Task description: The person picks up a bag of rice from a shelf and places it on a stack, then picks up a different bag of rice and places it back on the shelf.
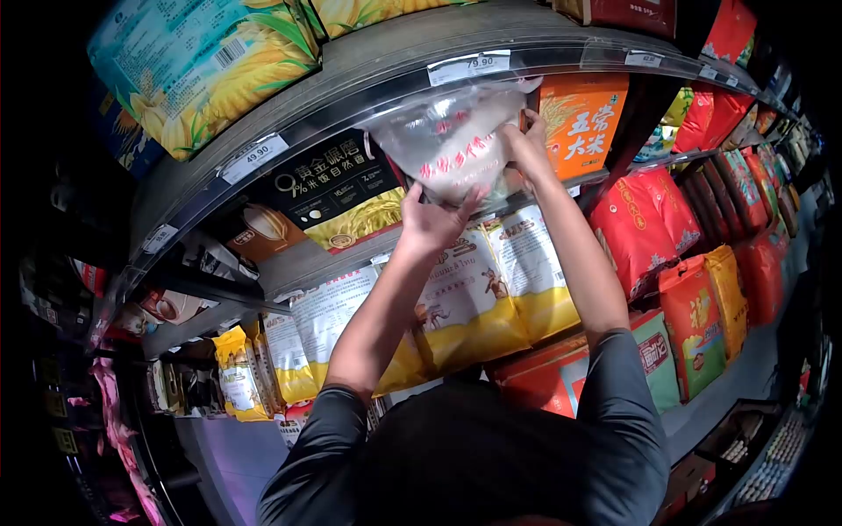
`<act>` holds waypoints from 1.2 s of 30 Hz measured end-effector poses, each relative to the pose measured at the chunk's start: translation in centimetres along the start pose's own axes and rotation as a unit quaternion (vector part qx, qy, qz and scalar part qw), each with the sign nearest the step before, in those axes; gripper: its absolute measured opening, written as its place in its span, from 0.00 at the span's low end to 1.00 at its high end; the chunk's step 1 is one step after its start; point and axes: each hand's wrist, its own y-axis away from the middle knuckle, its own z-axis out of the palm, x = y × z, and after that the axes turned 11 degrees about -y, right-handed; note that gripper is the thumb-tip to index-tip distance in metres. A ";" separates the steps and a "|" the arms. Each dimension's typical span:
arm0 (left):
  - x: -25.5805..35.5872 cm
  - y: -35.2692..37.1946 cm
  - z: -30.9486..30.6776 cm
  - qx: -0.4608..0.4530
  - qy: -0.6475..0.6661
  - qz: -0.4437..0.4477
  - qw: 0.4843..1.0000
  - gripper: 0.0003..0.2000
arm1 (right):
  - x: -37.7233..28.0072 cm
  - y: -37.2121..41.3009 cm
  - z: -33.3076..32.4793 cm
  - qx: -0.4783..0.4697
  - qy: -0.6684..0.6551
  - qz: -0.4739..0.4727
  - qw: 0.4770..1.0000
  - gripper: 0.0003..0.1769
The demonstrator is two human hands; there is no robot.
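Item: clear rice bag (pixel 456 145), held up at the front edge of the upper shelf (pixel 368 61), just under the 79.90 price tag (pixel 469 67)
Holds: your left hand (pixel 430 219) closed on its bottom; your right hand (pixel 526 140) clamped on its right side
Risk: slack film could snag that edge or slip from your fingers, and the bag would drop onto the yellow bags (pixel 474 298) below

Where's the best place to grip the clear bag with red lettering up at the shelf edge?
Likely from below and from the right: the left hand cups the sagging bottom of the clear bag, the right hand grips its right edge. It looks soft and bulging, so a top-only hold would probably let it slump.
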 end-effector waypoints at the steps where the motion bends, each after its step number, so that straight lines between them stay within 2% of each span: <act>1: 1.0 -0.1 0.8 0.095 0.363 -0.133 0.917 0.34 | 2.6 -0.6 1.2 0.047 0.122 -0.085 0.988 0.40; 2: 1.6 -0.9 1.8 0.160 0.298 -0.058 0.939 0.34 | 4.4 -0.7 2.2 0.012 0.141 -0.174 0.974 0.40; 3: 1.5 -1.5 0.6 0.159 0.259 -0.015 0.952 0.34 | 6.2 -0.1 3.6 -0.012 0.164 -0.262 0.951 0.40; 5: 0.0 -2.8 -1.2 0.134 0.190 -0.005 0.972 0.32 | 8.3 2.7 3.9 0.005 0.284 -0.353 0.891 0.36; 6: -0.7 -2.7 -1.4 0.139 0.193 -0.005 0.971 0.32 | 8.7 3.6 3.6 -0.003 0.277 -0.338 0.900 0.33; 7: -1.4 -2.4 -1.6 0.176 0.142 -0.013 0.974 0.32 | 9.6 3.5 3.2 -0.006 0.277 -0.335 0.900 0.33; 9: -2.1 -2.7 -2.5 0.211 0.089 -0.022 0.973 0.31 | 11.2 2.9 2.6 0.008 0.270 -0.415 0.869 0.35; 10: -2.6 -2.9 -3.4 0.214 -0.014 -0.020 0.977 0.30 | 12.1 2.6 2.7 0.014 0.260 -0.423 0.868 0.37; 11: -2.9 -3.1 -4.0 0.213 -0.117 -0.019 0.970 0.29 | 12.1 2.6 3.0 0.015 0.261 -0.420 0.869 0.37; 12: -3.5 -3.3 -4.4 0.215 -0.117 -0.024 0.969 0.29 | 12.1 2.7 3.2 0.032 0.258 -0.415 0.872 0.36; 14: -4.5 -4.3 -4.9 0.244 -0.272 0.051 0.930 0.29 | 11.9 2.4 4.1 0.074 0.262 -0.405 0.873 0.38; 19: -4.0 -5.8 -6.0 0.219 -0.271 0.053 0.936 0.32 | 12.0 0.3 4.8 0.126 0.302 -0.369 0.870 0.43; 23: -4.4 -4.9 -7.2 0.207 -0.285 0.039 0.935 0.36 | 11.2 1.2 4.9 0.096 0.312 -0.334 0.884 0.41; 25: -4.7 -2.6 -6.1 0.211 -0.210 0.029 0.954 0.30 | 11.1 1.4 5.1 0.107 0.332 -0.314 0.883 0.44; 26: -5.3 -1.6 -7.1 0.221 -0.252 -0.029 0.942 0.32 | 11.1 1.6 5.1 0.108 0.331 -0.316 0.883 0.44; 27: -5.9 -0.2 -7.1 0.221 -0.253 -0.027 0.941 0.32 | 11.0 1.9 5.0 0.108 0.335 -0.295 0.889 0.43; 29: -7.4 3.9 -6.8 0.190 -0.286 -0.105 0.933 0.29 | 11.3 2.7 5.0 0.108 0.334 -0.278 0.894 0.42; 33: -11.6 13.0 -8.7 0.185 -0.351 -0.132 0.908 0.23 | 14.0 5.5 4.1 0.107 0.372 -0.245 0.889 0.42; 36: -13.4 20.1 -9.5 0.159 -0.378 -0.157 0.898 0.21 | 14.7 11.0 2.6 0.002 0.323 -0.163 0.932 0.43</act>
